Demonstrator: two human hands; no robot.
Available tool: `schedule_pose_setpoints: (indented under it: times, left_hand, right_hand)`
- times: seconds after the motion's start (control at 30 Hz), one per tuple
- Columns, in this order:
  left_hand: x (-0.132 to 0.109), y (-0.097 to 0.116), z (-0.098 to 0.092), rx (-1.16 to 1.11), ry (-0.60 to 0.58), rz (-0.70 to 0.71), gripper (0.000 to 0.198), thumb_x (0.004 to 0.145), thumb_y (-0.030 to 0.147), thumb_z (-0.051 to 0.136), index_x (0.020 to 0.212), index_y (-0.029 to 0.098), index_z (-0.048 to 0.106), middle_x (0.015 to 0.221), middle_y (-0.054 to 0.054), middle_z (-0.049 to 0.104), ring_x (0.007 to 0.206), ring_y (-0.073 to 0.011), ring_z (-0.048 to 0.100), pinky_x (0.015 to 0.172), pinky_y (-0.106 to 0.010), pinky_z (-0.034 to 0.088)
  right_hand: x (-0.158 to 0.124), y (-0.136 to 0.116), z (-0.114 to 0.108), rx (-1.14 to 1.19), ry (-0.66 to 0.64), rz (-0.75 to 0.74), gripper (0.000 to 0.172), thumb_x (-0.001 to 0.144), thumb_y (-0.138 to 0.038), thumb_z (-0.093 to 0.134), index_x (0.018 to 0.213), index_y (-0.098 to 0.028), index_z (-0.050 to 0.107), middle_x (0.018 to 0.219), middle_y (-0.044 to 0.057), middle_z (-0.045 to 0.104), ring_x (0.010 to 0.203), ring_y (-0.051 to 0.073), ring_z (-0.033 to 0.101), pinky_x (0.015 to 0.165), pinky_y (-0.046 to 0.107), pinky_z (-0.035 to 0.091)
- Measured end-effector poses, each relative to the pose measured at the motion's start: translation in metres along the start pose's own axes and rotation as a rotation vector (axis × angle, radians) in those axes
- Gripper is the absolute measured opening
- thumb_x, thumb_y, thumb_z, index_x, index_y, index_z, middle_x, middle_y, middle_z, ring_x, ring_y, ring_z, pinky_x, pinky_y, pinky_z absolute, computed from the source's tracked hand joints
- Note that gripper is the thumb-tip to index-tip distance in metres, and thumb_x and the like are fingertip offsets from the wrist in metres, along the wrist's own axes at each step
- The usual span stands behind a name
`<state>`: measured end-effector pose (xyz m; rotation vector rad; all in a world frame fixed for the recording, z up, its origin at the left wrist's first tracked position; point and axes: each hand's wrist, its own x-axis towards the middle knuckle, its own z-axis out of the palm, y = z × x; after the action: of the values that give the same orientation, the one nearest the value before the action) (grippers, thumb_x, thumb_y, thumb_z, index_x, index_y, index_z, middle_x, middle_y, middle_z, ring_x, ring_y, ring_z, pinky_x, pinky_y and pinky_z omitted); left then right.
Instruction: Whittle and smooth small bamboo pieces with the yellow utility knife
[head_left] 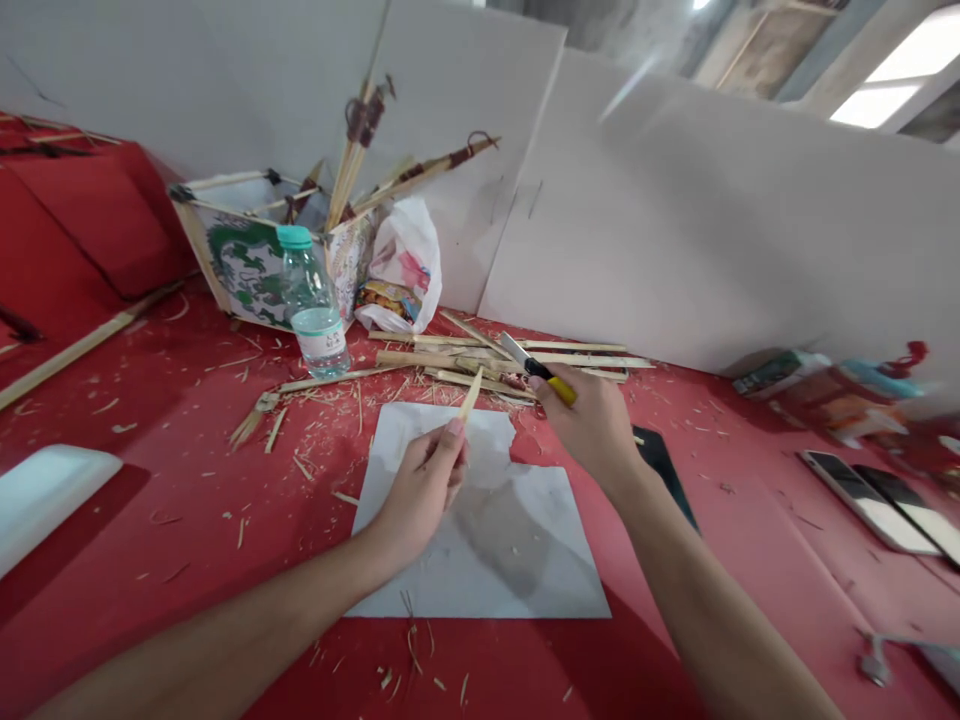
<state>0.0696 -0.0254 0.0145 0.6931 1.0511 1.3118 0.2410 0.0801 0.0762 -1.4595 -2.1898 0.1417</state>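
Note:
My left hand (431, 475) is closed around a short pointed bamboo stick (472, 393), whose pale tip points up and away from me. To its right, my right hand (589, 415) grips a utility knife (536, 368) with a yellow and black handle. The knife's blade is out and points up to the left, apart from the stick. Below the hands lies a torn sheet of white paper (480, 560). Just beyond them is a pile of bamboo strips (427, 358), partly hidden by my right hand.
Wood shavings are scattered over the red table (195, 520). A water bottle (319, 320) stands before a dragon-patterned box (244, 265) holding bamboo sticks, beside a white plastic bag (409, 260). A dark flat object (666, 475) lies by my right forearm; phones (862, 500) are farther right.

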Motion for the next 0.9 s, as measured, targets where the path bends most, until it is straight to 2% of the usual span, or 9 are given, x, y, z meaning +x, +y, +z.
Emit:
schedule_pose_setpoints:
  times: [0.1, 0.27, 0.43, 0.57, 0.67, 0.8, 0.9]
  left_hand:
    - [0.001, 0.003, -0.002, -0.042, -0.002, -0.034, 0.055, 0.082, 0.073, 0.056, 0.072, 0.019, 0.051, 0.054, 0.008, 0.026, 0.043, -0.005, 0.019, 0.041, -0.02, 0.012]
    - [0.005, 0.001, -0.006, -0.003, -0.027, 0.028, 0.051, 0.084, 0.068, 0.053, 0.077, 0.018, 0.055, 0.055, 0.008, 0.03, 0.044, -0.0057, 0.023, 0.042, -0.019, 0.016]
    - [0.007, 0.002, -0.006, 0.151, -0.121, 0.13, 0.045, 0.083, 0.061, 0.06, 0.074, 0.018, 0.051, 0.062, 0.004, 0.043, 0.048, -0.0065, 0.032, 0.044, -0.02, 0.021]
    - [0.008, 0.002, -0.006, 0.23, -0.142, 0.206, 0.041, 0.084, 0.055, 0.062, 0.073, 0.018, 0.053, 0.065, 0.003, 0.045, 0.055, -0.0097, 0.038, 0.049, -0.022, 0.027]
    - [0.007, 0.002, -0.008, 0.296, -0.123, 0.268, 0.034, 0.086, 0.05, 0.064, 0.075, 0.017, 0.058, 0.068, 0.002, 0.048, 0.063, -0.0125, 0.041, 0.056, -0.023, 0.03]
    - [0.007, 0.003, -0.011, 0.387, -0.091, 0.321, 0.028, 0.085, 0.044, 0.066, 0.077, 0.017, 0.064, 0.069, 0.001, 0.05, 0.068, -0.0139, 0.042, 0.062, -0.025, 0.032]
    - [0.007, 0.002, -0.012, 0.464, -0.1, 0.343, 0.029, 0.087, 0.044, 0.064, 0.076, 0.018, 0.064, 0.067, 0.002, 0.051, 0.066, -0.0141, 0.043, 0.062, -0.025, 0.032]
  right_hand:
    - [-0.003, 0.006, -0.003, -0.009, -0.024, 0.026, 0.033, 0.095, -0.04, 0.052, 0.112, -0.022, 0.074, 0.087, 0.005, 0.075, 0.076, 0.021, 0.066, 0.063, 0.027, 0.037]
    - [-0.033, 0.005, 0.003, -0.14, -0.198, 0.092, 0.036, 0.095, -0.038, 0.052, 0.123, -0.025, 0.07, 0.102, 0.007, 0.076, 0.091, 0.024, 0.068, 0.069, 0.029, 0.041]
    - [-0.072, 0.013, 0.01, -0.211, -0.187, 0.222, 0.035, 0.093, -0.033, 0.056, 0.119, -0.018, 0.072, 0.101, 0.013, 0.076, 0.089, 0.028, 0.069, 0.069, 0.032, 0.043]
    - [-0.083, 0.019, 0.014, -0.203, -0.168, 0.275, 0.032, 0.091, -0.032, 0.06, 0.118, -0.022, 0.074, 0.106, 0.012, 0.074, 0.098, 0.028, 0.067, 0.074, 0.033, 0.045]
    - [-0.082, 0.022, 0.016, -0.145, -0.135, 0.296, 0.031, 0.09, -0.031, 0.062, 0.118, -0.024, 0.074, 0.108, 0.011, 0.072, 0.111, 0.029, 0.06, 0.083, 0.034, 0.045]
    - [-0.084, 0.02, 0.016, 0.038, -0.031, 0.254, 0.037, 0.095, -0.036, 0.055, 0.123, -0.018, 0.07, 0.12, 0.016, 0.068, 0.124, 0.032, 0.049, 0.102, 0.043, 0.038]
    - [-0.087, 0.011, 0.023, 0.278, -0.004, 0.177, 0.04, 0.098, -0.04, 0.05, 0.125, -0.019, 0.069, 0.122, 0.014, 0.068, 0.116, 0.027, 0.057, 0.099, 0.041, 0.043]
